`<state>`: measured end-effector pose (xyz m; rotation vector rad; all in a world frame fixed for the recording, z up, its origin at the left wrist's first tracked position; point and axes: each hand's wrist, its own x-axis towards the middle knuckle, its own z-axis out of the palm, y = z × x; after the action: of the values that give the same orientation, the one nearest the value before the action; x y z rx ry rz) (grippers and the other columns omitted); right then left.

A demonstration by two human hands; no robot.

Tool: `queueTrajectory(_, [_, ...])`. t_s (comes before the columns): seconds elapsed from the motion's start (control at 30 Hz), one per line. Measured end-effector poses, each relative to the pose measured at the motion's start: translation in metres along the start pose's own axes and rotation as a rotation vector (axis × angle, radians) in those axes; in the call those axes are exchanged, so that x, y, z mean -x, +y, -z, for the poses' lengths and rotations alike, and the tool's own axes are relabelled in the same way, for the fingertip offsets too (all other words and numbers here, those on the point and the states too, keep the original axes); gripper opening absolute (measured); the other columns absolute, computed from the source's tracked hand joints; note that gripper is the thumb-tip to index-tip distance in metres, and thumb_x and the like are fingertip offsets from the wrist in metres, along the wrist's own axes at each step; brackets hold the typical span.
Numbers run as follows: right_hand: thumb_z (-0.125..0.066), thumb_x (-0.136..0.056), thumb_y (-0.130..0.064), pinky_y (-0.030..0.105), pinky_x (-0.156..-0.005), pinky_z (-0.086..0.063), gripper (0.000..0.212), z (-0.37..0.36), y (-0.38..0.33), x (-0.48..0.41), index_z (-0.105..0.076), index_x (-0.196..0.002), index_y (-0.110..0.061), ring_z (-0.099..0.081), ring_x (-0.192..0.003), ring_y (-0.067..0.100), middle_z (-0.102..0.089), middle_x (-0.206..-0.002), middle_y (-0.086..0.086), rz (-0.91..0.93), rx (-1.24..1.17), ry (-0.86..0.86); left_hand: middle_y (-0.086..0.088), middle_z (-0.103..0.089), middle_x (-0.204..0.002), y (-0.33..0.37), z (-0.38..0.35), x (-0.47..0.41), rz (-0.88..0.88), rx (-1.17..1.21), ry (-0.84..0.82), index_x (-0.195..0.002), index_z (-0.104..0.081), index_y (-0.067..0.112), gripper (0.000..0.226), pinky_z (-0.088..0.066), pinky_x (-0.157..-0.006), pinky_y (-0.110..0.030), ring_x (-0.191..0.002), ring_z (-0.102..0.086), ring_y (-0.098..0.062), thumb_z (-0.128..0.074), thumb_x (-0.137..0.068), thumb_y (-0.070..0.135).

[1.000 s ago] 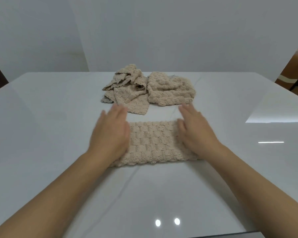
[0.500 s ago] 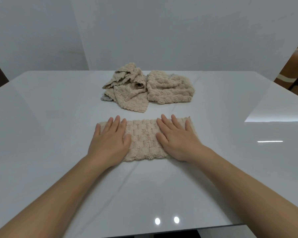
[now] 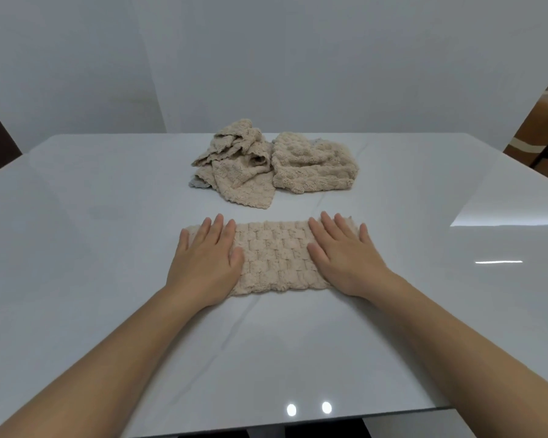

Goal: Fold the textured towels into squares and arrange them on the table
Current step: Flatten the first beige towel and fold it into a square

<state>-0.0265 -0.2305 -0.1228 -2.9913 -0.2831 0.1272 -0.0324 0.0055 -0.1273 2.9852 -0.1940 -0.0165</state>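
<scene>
We are reaching both bare arms forward, our left forearm [image 3: 108,358] coming in from the lower left and our right forearm [image 3: 456,336] from the lower right. We are laying our left hand [image 3: 204,263] flat, palm down, fingers straight and close together. We are holding our right hand [image 3: 345,257] the same way, level with it and apart, fingers slightly more spread.

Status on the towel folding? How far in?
Done: no clean square yet; the lumpy towel back right may be roughly folded. In hand: near towel, a long strip, left hand and right hand flat on its ends. Left: fold it square, then the crumpled towel.
</scene>
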Motion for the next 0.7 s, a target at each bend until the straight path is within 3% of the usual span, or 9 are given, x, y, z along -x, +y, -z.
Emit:
queueTrajectory(0.17, [-0.01, -0.102, -0.046, 0.052, -0.118, 0.008, 0.058, -0.001, 0.001, 0.0, 0.002, -0.155, -0.025, 0.011, -0.149, 0.018, 0.008, -0.162, -0.001, -0.014, 0.014, 0.018, -0.005, 0.008, -0.162, 0.023, 0.006, -0.002, 0.086, -0.066, 0.015, -0.154, 0.001, 0.019, 0.06, 0.009, -0.117, -0.051, -0.148, 0.009, -0.022, -0.014, -0.098, 0.036])
queueTrajectory(0.27, [-0.011, -0.102, -0.045, 0.052, -0.118, 0.007, 0.058, -0.003, 0.001, -0.001, 0.002, -0.155, -0.024, 0.01, -0.149, 0.019, 0.007, -0.163, -0.001, -0.013, 0.015, 0.027, -0.004, 0.009, -0.161, 0.064, 0.004, -0.005, -0.072, -0.029, 0.106, -0.154, 0.002, 0.019, 0.061, 0.01, -0.117, -0.051, -0.148, 0.012, -0.019, -0.015, -0.098, 0.035])
queueTrajectory(0.37, [-0.012, -0.102, -0.044, 0.053, -0.118, 0.006, 0.058, -0.004, 0.002, -0.001, 0.001, -0.155, -0.024, 0.009, -0.149, 0.018, 0.007, -0.163, 0.0, -0.012, 0.025, 0.027, 0.002, 0.009, -0.162, 0.089, -0.008, -0.007, -0.186, 0.007, 0.046, -0.154, 0.002, 0.02, 0.059, 0.009, -0.118, -0.049, -0.147, 0.012, -0.013, -0.013, -0.099, 0.035])
queueTrajectory(0.7, [-0.012, -0.102, -0.046, 0.053, -0.118, 0.008, 0.058, -0.003, 0.004, -0.001, 0.0, -0.155, -0.026, 0.01, -0.149, 0.018, 0.007, -0.163, -0.002, -0.005, 0.0, 0.027, 0.005, 0.011, -0.161, 0.016, -0.006, 0.002, -0.018, -0.018, -0.006, -0.154, 0.005, 0.023, 0.059, 0.007, -0.119, -0.046, -0.147, 0.011, -0.012, -0.009, -0.1, 0.043])
